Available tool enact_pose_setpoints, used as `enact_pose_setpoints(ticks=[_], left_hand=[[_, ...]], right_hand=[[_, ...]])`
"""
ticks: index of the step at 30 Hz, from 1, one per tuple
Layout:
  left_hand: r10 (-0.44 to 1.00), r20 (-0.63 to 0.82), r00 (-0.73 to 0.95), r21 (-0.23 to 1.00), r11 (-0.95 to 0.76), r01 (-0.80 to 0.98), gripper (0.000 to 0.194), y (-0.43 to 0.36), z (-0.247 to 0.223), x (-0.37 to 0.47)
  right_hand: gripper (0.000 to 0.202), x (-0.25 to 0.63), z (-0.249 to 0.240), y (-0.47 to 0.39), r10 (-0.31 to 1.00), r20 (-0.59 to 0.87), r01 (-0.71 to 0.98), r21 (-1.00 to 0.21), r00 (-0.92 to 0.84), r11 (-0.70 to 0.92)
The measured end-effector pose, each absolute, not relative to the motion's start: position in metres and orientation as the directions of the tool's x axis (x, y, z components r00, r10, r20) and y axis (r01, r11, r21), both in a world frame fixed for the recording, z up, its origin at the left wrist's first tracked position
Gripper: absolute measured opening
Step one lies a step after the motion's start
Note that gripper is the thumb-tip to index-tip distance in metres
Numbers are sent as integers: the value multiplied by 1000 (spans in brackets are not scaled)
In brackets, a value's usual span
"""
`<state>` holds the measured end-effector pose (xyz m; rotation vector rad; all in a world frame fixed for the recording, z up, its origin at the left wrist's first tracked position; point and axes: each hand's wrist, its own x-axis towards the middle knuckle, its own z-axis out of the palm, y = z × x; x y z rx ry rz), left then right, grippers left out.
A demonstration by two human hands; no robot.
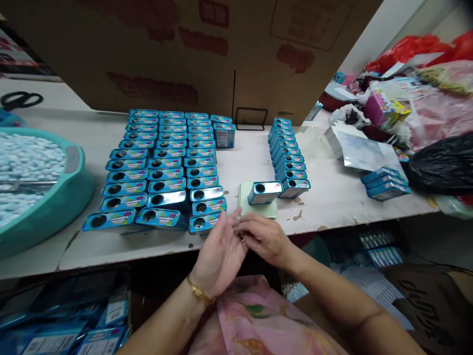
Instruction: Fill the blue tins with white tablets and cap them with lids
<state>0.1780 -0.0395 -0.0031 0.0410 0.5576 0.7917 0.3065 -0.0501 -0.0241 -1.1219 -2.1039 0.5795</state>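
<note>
one large cardboard carton [166, 59] stands beyond the pale green pad [243, 195], probably set there as a back wall for the tins. well left of the pad, a teal basin [79, 185] holds pale candies [29, 158]; its high rim would keep them from scattering. between basin and pad, just left of the latter, a block of blue "caramelo macizo" tins [167, 185] stands in tight columns, likely so that they prop one another up and leave every round opening facing upward. a single-file row of tins [290, 166] runs away from the person at the pad's right, apparently kept separate from the block.

on the pad's near side, the left hand [223, 256] is spread wide, palm up, perhaps serving as a tray. the right hand [264, 239] bends over it, fingertips drawn narrowly together; i cannot tell whether anything small is pinched there.

the lone tin [265, 193] stands on the pad, overhanging its right edge, maybe set apart there for easy reach. the long axis of its top runs left to right, its dark round opening [260, 188] at the left end, pointing up.
</note>
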Motion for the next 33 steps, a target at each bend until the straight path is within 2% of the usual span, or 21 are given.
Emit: enact_pose_setpoints(ticks=[4, 7, 9, 12, 16, 20, 24, 27, 29, 30, 31, 33], left_hand=[[746, -386, 543, 318, 660, -680, 36, -11, 32, 203], [777, -334, 534, 369, 629, -685, 32, 2, 43, 215], [794, -361, 489, 427, 607, -671, 34, 5, 42, 216], [829, -412, 379, 534, 557, -637, 36, 3, 35, 203], [905, -324, 275, 652, 424, -628, 30, -3, 28, 161], [975, -221, -17, 828, 178, -532, 25, -6, 22, 102], [944, -128, -304, 931, 9, -364, 22, -9, 12, 45], [910, -25, -415, 984, -52, -173, 30, -1, 0, -3], [860, 97, -501, 994, -54, 99, 36, 14, -8, -43], [846, 163, -508, 959, -14, 285, 40, 22, -12, -64], [851, 188, -490, 875, 81, 477, 44, 31, -15, -85], [899, 92, -428, 524, 321, 789, 51, 47, -21, -123]], right_hand=[[17, 322, 1, -26, 798, 488, 558, -575, -353, 598], [15, 335, 5, -9, 813, 532, 602, -576, -238, 553], [15, 345, 2, 2, 837, 511, 651, -572, -194, 500], [13, 357, -5, 11, 867, 439, 713, -528, -236, 461], [17, 367, -10, 14, 871, 384, 770, -438, -307, 465], [20, 373, -8, 11, 865, 418, 795, -404, -279, 452], [19, 371, 0, -6, 807, 478, 750, -377, -346, 544], [18, 368, -1, -25, 757, 585, 752, -350, -290, 559], [19, 366, -10, -35, 749, 596, 757, -337, -288, 559], [20, 365, -16, -39, 741, 599, 749, -329, -305, 575], [20, 364, -23, -42, 735, 598, 748, -316, -321, 583], [21, 362, -41, -50, 727, 592, 741, -301, -349, 601]])
